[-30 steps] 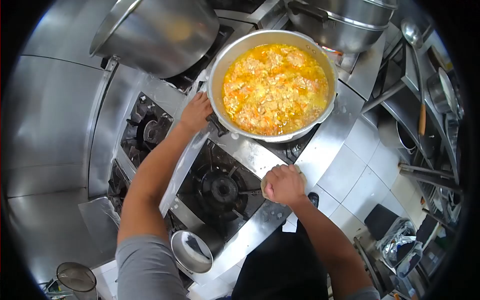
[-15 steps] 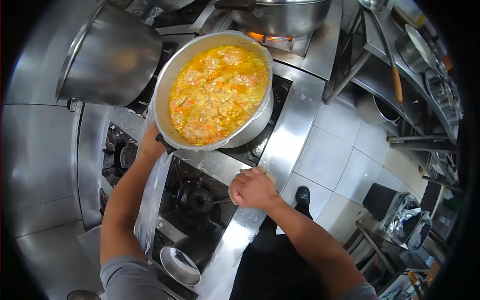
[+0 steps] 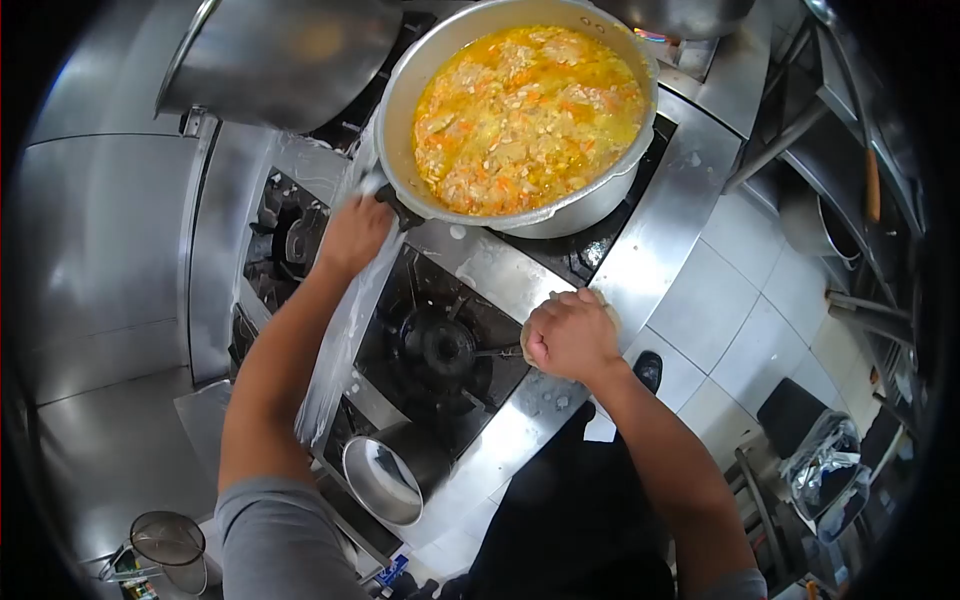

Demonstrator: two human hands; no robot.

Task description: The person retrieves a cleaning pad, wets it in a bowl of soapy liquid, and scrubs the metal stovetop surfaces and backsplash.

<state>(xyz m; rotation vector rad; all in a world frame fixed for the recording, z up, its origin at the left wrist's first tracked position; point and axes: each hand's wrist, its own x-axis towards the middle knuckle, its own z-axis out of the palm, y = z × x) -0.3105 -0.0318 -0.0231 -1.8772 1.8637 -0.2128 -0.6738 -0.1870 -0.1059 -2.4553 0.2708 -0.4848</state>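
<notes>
A large aluminium pot (image 3: 590, 212) is full of yellow-orange stew (image 3: 530, 120) with chunks and bits of carrot. At its near left side, my left hand (image 3: 357, 237) has its fingers curled at the black pot handle (image 3: 402, 208); the fingertips are partly hidden. My right hand (image 3: 572, 335) is closed over a bunched beige cloth (image 3: 610, 315), pressed on the steel front edge of the stove (image 3: 640, 270). Close to its knuckles is a dark burner (image 3: 447, 345).
A big steel pot (image 3: 290, 60) stands at the back left, another pot (image 3: 690, 15) over a flame at the back. A small saucepan (image 3: 385, 485) sits on the near stove. Shelving with pans and a lined bin (image 3: 820, 460) stand at right; a strainer (image 3: 168, 540) is lower left.
The view has shifted, so the pot and stove appear farther right and higher. My left hand sits slightly farther out from the pot's wall. My right hand still holds the cloth.
</notes>
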